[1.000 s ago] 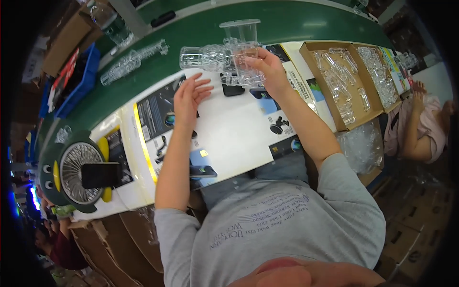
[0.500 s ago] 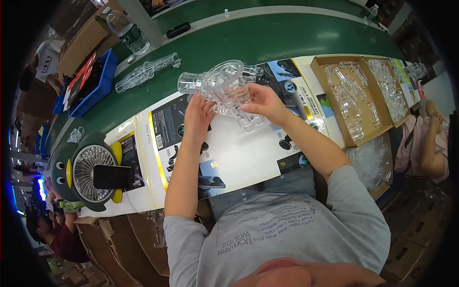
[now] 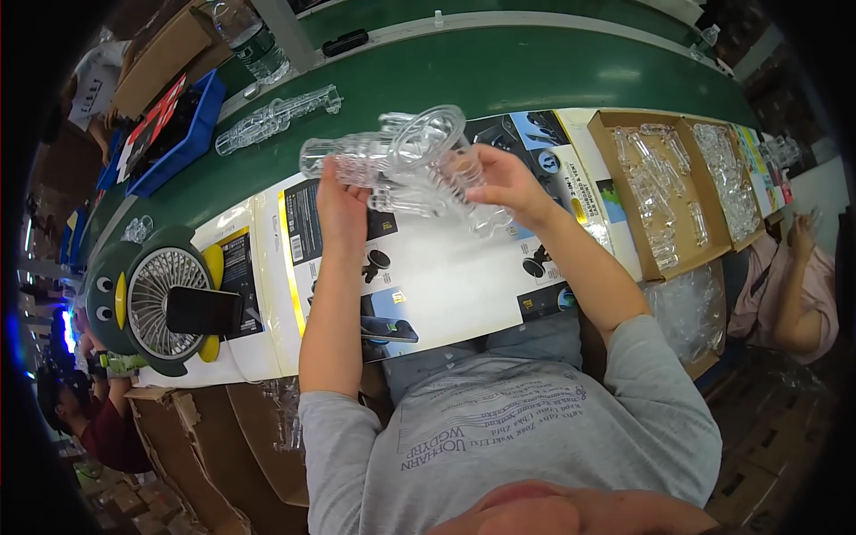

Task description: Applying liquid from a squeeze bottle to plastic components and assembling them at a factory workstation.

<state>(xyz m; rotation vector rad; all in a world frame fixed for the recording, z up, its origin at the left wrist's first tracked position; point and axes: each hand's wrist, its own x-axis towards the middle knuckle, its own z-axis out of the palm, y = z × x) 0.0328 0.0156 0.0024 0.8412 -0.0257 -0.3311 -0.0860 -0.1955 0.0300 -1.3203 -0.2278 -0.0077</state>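
Note:
Between my two hands, raised over the printed sheet (image 3: pixel 446 285), is a clear plastic assembly (image 3: pixel 419 147) of tubes with a round rim on top. My left hand (image 3: pixel 342 201) grips its left tubular end from below, thumb up along the side. My right hand (image 3: pixel 506 185) pinches the right end between thumb and fingers; some fingertips are hidden behind the clear parts. Another long clear plastic assembly (image 3: pixel 278 119) lies on the green table beyond my left hand.
Cardboard boxes of clear plastic parts (image 3: pixel 655 192) stand at the right. A penguin-shaped fan (image 3: pixel 160 299) with a black phone (image 3: pixel 203 310) before it is at the left. Behind them are a blue bin (image 3: pixel 183 134) and a water bottle (image 3: pixel 250 45). Other people sit or stand at both sides.
The assembly has turned in my hands, its tubular end now reaching further left and its rim tilted. My left hand has moved slightly left, my right hand slightly right.

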